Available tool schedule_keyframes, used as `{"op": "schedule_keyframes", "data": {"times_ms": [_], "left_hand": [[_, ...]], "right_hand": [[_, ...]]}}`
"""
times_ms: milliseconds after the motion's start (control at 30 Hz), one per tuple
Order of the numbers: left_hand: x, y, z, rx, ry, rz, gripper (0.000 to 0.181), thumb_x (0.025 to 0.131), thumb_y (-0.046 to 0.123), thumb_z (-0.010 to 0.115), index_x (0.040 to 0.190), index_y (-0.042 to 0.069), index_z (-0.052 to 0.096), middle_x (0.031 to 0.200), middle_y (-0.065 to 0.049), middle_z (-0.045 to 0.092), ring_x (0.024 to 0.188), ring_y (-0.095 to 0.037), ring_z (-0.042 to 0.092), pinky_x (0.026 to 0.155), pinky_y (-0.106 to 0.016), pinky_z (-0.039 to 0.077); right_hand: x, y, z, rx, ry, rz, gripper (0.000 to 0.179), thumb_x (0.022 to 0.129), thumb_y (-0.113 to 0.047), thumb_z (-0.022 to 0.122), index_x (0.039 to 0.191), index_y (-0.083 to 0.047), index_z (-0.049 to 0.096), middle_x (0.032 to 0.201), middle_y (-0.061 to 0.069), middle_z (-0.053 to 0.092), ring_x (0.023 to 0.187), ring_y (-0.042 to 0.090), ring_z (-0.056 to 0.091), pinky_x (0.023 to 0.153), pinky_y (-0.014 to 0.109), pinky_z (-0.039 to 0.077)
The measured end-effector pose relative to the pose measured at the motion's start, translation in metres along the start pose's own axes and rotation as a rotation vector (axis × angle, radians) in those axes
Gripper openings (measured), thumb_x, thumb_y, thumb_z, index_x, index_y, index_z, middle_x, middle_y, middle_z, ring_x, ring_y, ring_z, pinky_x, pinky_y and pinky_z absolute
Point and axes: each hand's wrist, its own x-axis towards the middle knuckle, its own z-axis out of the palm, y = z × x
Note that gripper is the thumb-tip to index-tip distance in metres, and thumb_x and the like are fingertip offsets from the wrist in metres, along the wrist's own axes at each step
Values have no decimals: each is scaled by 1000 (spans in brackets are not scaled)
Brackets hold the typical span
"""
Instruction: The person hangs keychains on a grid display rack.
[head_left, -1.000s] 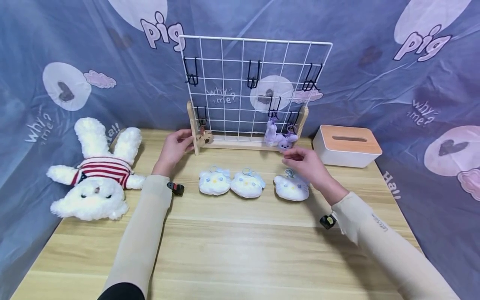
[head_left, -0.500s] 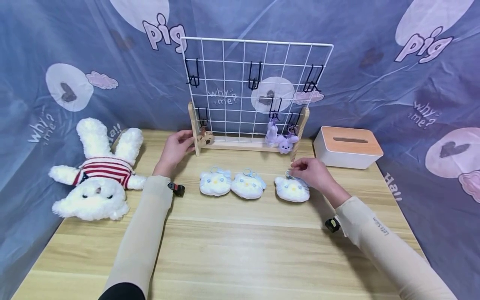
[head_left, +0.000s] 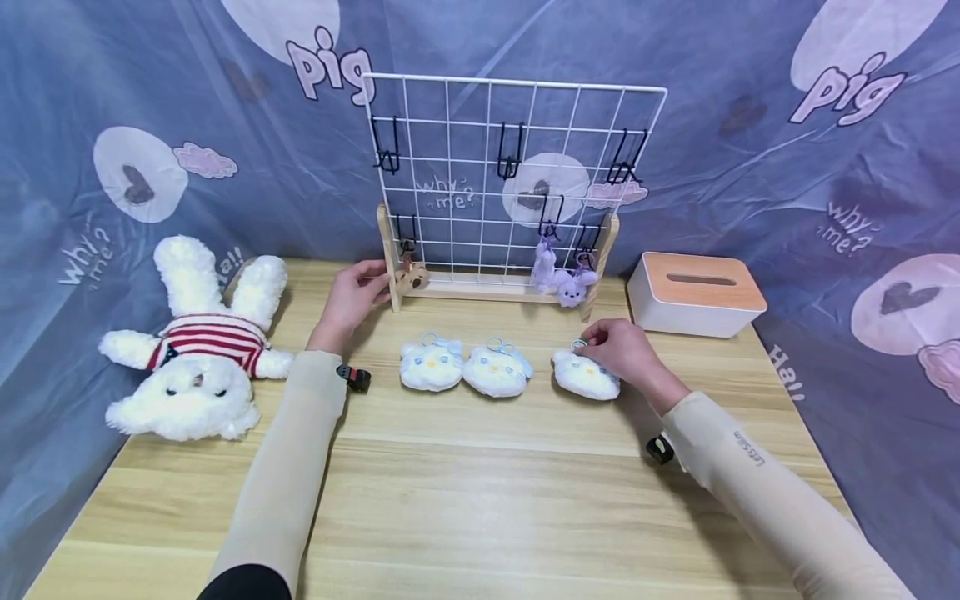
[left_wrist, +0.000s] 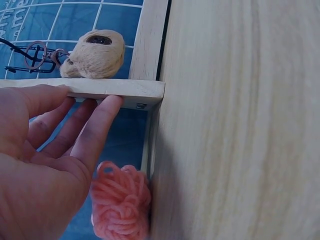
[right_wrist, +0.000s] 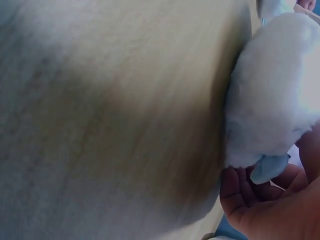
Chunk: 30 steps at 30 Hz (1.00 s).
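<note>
On the left, my left hand (head_left: 356,302) holds the wooden upright (left_wrist: 115,89) of a white wire-grid display rack between thumb and fingers. A brown plush charm (left_wrist: 97,54) hangs just past that upright. My right hand (head_left: 626,357) pinches the upper edge of a white cat-face plush keychain (head_left: 585,377), near its ring. In the right wrist view my fingers (right_wrist: 234,192) curl under the plush (right_wrist: 272,90), beside its light-blue bow (right_wrist: 270,168). Two matching keychains, the middle one (head_left: 497,372) and the left one (head_left: 431,367), lie on the table.
Purple plush charms (head_left: 573,287) hang from black hooks low on the grid's right; more hooks (head_left: 509,154) sit above. A tissue box (head_left: 696,293) stands right. A white plush toy (head_left: 202,350) lies left. Pink yarn (left_wrist: 121,202) sits behind the rack's left upright.
My right hand has come down from beside the hanging purple charm to the right-hand cat keychain and taken hold of it; the keychain has tilted slightly. My left hand has stayed on the rack.
</note>
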Motion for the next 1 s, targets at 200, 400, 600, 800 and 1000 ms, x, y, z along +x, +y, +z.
{"op": "schedule_keyframes", "data": {"times_ms": [200,400,600,800,1000], "left_hand": [[1,-1,0,3,-3,1,43,115,8,61,155,-6,59,149,-29,63,120,-26,71,111,-36,69],[2,-1,0,3,-11,2,43,115,8,61,156,-6,58,149,-30,61,123,-30,70,112,-35,68],[1,-1,1,-9,-10,5,43,115,7,60,156,-7,58,148,-30,61,121,-29,71,112,-35,68],[0,1,1,-15,-10,8,42,115,6,60,155,-7,58,147,-30,61,120,-27,71,111,-35,69],[-1,1,0,-17,-13,-3,43,115,7,60,156,-7,57,149,-30,60,127,-35,69,113,-37,68]], "right_hand": [[3,3,5,-7,22,-35,21,97,-18,85,109,-1,82,91,7,77,86,15,65,80,26,52],[5,2,6,-27,10,-42,18,97,-16,84,107,-2,82,90,7,76,86,16,65,79,27,52],[6,1,5,-43,11,-53,16,96,-15,83,105,-1,81,90,8,77,84,17,65,78,27,52],[6,1,5,-41,15,-52,15,95,-13,84,102,-1,78,88,8,75,83,18,65,77,27,51],[6,0,6,-29,16,-52,15,95,-11,84,103,-2,75,90,7,73,85,19,64,77,27,51]]}}
